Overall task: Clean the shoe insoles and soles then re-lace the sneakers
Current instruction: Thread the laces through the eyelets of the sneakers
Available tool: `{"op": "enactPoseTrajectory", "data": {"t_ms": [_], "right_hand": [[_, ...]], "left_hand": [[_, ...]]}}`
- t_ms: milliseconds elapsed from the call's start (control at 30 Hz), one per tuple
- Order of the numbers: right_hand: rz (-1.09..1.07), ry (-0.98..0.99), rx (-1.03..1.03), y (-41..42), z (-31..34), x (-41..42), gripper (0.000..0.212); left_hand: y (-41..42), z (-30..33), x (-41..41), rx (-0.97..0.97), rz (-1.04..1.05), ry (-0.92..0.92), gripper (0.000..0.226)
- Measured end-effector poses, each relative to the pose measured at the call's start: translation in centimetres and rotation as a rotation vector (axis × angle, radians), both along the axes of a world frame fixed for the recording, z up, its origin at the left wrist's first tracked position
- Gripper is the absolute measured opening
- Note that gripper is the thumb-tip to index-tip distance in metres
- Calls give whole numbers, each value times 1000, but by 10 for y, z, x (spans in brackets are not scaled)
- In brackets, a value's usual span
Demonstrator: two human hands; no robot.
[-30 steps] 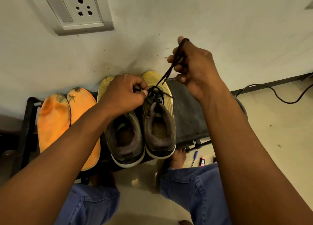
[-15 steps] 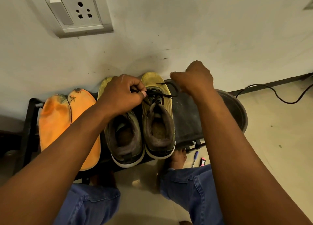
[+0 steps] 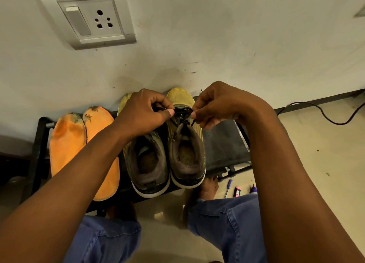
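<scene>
A home, by the look of it: a painted, scuffed wall (image 3: 217, 35) with a switch-and-socket plate (image 3: 94, 20) at eleven o'clock, a tiled floor (image 3: 316, 154), a low black shoe rack (image 3: 223, 146) (pens (image 3: 228, 187) lie loose at five o'clock) and a trailing cable (image 3: 324, 114).

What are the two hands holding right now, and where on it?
Both the left hand and right hand pinch the black lace over the right sneaker, near its front eyelets.

light: dim, warm | shadows: soft on wall (image 3: 217, 45) | edges: wide-angle bending | focus: mostly sharp
</scene>
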State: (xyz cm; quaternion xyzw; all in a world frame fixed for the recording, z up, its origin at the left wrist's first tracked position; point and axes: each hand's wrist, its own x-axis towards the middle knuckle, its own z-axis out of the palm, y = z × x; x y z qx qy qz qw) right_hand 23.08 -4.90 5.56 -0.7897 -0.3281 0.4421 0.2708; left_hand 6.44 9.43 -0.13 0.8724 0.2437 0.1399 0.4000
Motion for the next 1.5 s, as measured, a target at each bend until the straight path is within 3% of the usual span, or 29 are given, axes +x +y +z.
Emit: {"op": "enactPoseTrajectory", "data": {"t_ms": [367, 633, 833, 1000, 1133, 1333, 1500], "right_hand": [[17, 46, -139, -12, -1, 14, 11], [60, 50, -257, -25, -1, 24, 12], [162, -33, -550, -22, 0, 23, 14], [165, -79, -444, -22, -11, 25, 10], [219, -52, -239, -16, -14, 21, 7], [242, -41, -180, -1, -11, 8, 13], [201, -96, -199, -3, -9, 8, 16]], "left_hand": [[18, 10, -22, -45, -71, -16, 4], [27, 10, -32, 24, -89, 33, 23], [27, 0, -29, 201, -150, 140, 23], [23, -6, -26, 270, -173, 146, 17], [15, 0, -18, 70, -214, 81, 15], [6, -3, -10, 41, -288, 114, 24], [6, -4, -8, 30, -293, 93, 6]]}}
